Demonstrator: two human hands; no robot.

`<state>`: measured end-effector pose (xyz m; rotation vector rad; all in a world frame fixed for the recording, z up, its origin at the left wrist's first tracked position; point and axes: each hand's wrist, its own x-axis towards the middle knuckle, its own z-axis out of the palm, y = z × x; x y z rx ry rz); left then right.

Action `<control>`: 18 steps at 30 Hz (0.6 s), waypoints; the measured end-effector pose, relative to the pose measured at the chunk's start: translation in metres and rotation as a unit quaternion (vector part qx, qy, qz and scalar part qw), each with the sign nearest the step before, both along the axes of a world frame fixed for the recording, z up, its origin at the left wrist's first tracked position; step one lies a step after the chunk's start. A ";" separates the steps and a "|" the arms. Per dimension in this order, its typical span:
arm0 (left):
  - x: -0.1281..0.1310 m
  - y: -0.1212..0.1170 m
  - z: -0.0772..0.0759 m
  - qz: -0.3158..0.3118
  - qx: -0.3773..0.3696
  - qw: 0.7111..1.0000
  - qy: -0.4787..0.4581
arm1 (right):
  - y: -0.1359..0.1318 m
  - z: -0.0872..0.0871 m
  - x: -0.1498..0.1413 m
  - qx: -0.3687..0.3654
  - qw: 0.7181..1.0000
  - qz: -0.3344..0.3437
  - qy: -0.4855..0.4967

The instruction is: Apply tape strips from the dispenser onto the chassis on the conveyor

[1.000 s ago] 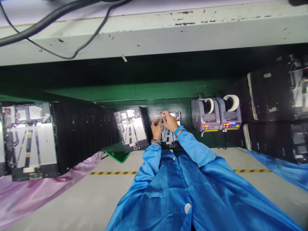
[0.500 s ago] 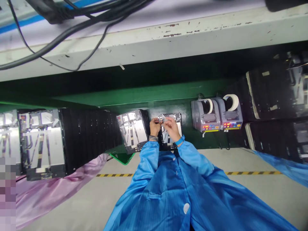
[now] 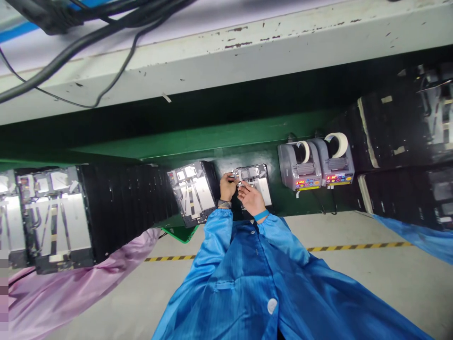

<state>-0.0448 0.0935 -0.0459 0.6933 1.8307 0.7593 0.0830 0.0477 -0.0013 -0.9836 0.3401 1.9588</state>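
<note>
Head view: panel point(image 3: 257, 178) under right hand point(image 3: 251, 198)

Your left hand point(image 3: 227, 187) pinches a small silver part point(image 3: 238, 176) between its fingers point(image 3: 232, 177); the part is too small to make out in detail. Your right hand point(image 3: 252, 198) lies at about 4 o'clock from that part, its fingertips point(image 3: 242, 185) reaching up to it, though whether they grip it is hard to tell. Beneath both hands lies an open device housing point(image 3: 258, 182), flat on the green bench point(image 3: 221, 163), with silver panels crossed by dark strips. The small silver part sits over its 10 o'clock corner.
</note>
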 end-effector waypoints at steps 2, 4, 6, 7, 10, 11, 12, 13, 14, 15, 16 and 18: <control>0.001 -0.001 -0.001 0.001 0.010 1.000 -0.004 | 0.001 0.000 0.002 -0.007 1.000 -0.003 0.003; 0.001 -0.002 -0.002 0.006 0.023 1.000 -0.008 | 0.003 0.000 0.002 -0.011 1.000 -0.006 0.006; 0.003 -0.004 -0.002 0.017 0.039 0.999 -0.010 | 0.004 0.000 0.002 -0.016 1.000 -0.008 0.011; 0.004 -0.006 -0.002 0.025 0.049 0.998 -0.010 | 0.005 0.001 0.002 -0.018 1.000 -0.009 0.014; 0.009 -0.010 -0.002 0.046 0.094 0.995 0.000 | 0.007 0.002 0.001 -0.020 0.999 -0.013 0.022; 0.011 -0.012 -0.001 0.048 0.113 0.992 0.007 | 0.007 0.003 0.002 -0.021 0.999 -0.014 0.024; 0.012 -0.013 0.000 0.045 0.133 0.990 0.015 | 0.008 0.004 0.002 -0.022 0.999 -0.015 0.026; 0.013 -0.014 0.001 0.039 0.149 0.988 0.022 | 0.008 0.005 0.002 -0.024 0.999 -0.015 0.028; 0.014 -0.015 0.002 0.030 0.159 0.986 0.031 | 0.008 0.005 0.003 -0.027 0.999 -0.015 0.029; 0.014 -0.015 0.003 0.017 0.166 0.985 0.040 | 0.008 0.006 0.003 -0.029 0.999 -0.014 0.029; 0.014 -0.015 0.004 0.003 0.172 0.984 0.049 | 0.008 0.006 0.004 -0.031 0.999 -0.013 0.029; 0.013 -0.015 0.006 -0.026 0.180 0.981 0.062 | 0.009 0.006 0.004 -0.031 0.999 -0.012 0.025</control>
